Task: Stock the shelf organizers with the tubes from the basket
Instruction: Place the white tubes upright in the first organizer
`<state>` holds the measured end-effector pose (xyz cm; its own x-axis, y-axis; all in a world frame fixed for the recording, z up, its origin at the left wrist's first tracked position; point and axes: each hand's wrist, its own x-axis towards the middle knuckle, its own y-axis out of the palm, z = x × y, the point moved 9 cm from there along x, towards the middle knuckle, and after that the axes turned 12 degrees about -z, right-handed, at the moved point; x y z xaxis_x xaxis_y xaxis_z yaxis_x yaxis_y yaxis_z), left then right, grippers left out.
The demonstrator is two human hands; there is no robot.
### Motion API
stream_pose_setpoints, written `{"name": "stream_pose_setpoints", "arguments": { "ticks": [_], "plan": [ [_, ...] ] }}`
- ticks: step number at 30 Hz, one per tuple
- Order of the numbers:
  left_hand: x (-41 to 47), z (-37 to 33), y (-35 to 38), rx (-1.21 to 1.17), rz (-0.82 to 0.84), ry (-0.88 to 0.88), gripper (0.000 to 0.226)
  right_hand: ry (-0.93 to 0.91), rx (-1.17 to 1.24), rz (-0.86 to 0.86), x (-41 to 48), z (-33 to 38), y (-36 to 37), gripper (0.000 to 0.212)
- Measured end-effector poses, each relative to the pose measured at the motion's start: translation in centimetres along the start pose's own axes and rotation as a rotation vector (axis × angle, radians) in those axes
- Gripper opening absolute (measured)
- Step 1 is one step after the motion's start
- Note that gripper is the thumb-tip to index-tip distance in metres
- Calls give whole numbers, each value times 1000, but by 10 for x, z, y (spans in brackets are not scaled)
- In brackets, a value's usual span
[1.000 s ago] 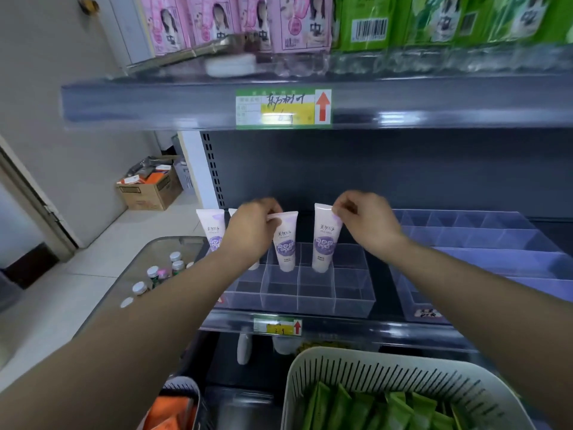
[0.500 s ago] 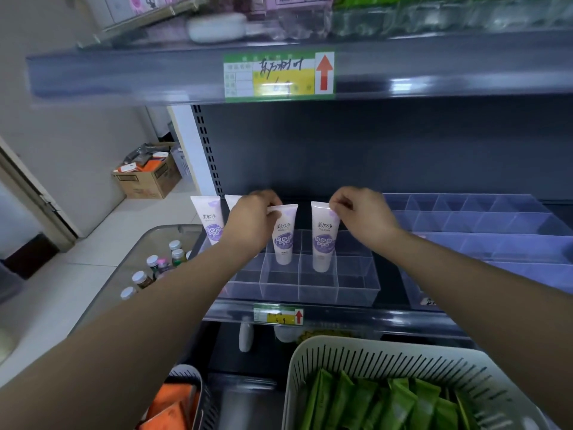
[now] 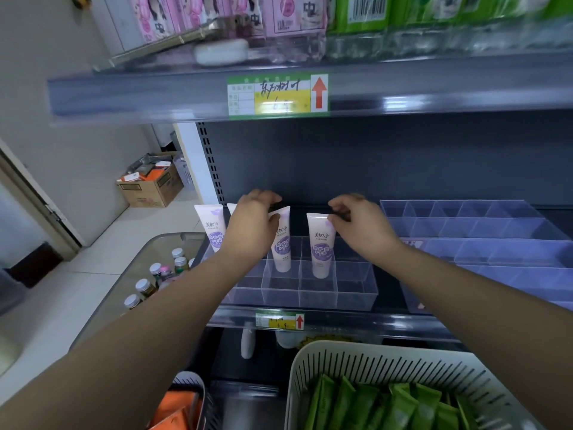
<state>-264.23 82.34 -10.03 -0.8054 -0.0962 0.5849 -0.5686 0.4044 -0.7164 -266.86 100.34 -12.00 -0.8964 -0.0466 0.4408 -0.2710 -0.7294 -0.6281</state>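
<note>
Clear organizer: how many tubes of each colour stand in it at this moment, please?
white tubes: 4, one half hidden behind the left hand
green tubes: 0, all those in view lie in the basket
total in the clear organizer: 4

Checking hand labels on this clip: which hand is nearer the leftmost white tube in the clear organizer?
Left. The left hand is just right of the leftmost tube, pinching the tilted tube; the right hand is farther right, pinching the rightmost tube.

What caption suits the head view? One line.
Left hand and right hand hold white purple-labelled tubes upright in a clear plastic organizer.
</note>
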Motion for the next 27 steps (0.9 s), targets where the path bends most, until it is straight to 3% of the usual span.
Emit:
{"name": "stream_pose_setpoints", "arguments": {
  "ticks": [13,27],
  "plan": [
    [-21,-46,-15,222,84,215,46,-168,-206,50,-19,31,-28,53],
    [-67,-97,-28,334,80,277,63,-196,-439,131,-72,23,-58,73]
  ]
}}
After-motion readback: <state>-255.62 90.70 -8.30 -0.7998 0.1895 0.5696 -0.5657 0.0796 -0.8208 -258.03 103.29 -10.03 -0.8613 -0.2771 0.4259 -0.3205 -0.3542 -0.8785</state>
